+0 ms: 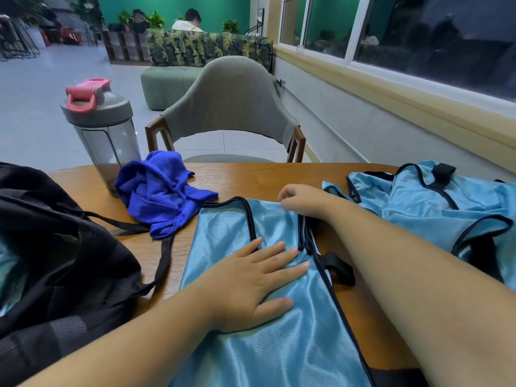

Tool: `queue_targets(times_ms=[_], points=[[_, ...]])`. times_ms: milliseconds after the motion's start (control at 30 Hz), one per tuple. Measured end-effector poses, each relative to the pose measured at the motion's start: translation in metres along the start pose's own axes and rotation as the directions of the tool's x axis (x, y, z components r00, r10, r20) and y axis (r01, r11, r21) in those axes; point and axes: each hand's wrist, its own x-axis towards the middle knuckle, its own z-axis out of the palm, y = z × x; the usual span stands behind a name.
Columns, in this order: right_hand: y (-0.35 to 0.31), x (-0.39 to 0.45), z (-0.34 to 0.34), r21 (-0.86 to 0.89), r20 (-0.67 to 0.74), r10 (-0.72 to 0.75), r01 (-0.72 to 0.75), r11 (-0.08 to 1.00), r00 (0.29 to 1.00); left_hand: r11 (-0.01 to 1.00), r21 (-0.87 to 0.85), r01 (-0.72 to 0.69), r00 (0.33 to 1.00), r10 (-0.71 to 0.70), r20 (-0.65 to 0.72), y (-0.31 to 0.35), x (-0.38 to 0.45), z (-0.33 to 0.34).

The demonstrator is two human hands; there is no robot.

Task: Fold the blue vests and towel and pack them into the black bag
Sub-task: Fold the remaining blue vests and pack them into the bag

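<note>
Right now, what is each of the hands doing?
Left hand: open, fingers straight, pressing flat on the light blue vest.
Right hand: fingers curled at that vest's top edge; whether it pinches the fabric cannot be told.

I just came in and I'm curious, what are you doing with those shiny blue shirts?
A person is folding a light blue vest on the table. The left hand presses it flat while the right hand pinches its top edge. Another vest, the crumpled blue towel and the black bag wait alongside.
</note>
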Motion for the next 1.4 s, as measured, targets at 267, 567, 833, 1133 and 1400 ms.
queue_targets(times_ms=[267,567,833,1133,1400], points=[[-0.033,0.003,-0.009,-0.411,0.065,-0.015,0.041,0.911,0.998,1.000,-0.026,0.006,1.000,-0.006,0.001,0.000,0.003,-0.001],[-0.039,-0.017,-0.017,-0.342,-0.291,-0.309,0.204,0.918,0.906,0.996,0.060,0.060,0.998,-0.060,-0.006,-0.019,0.028,0.001],[-0.035,-0.037,-0.019,-0.324,-0.415,-0.490,0.379,0.867,0.767,0.986,0.091,0.142,0.761,-0.050,-0.646,-0.026,0.018,-0.001],[-0.042,-0.093,-0.010,-0.526,-0.454,-0.734,0.513,0.678,0.505,0.802,0.091,0.591,0.525,-0.296,-0.798,-0.018,-0.009,-0.049],[-0.027,-0.156,0.017,-0.578,-0.369,-0.795,0.551,0.602,0.481,0.862,0.199,0.465,0.607,-0.147,-0.781,0.032,-0.053,-0.030]])
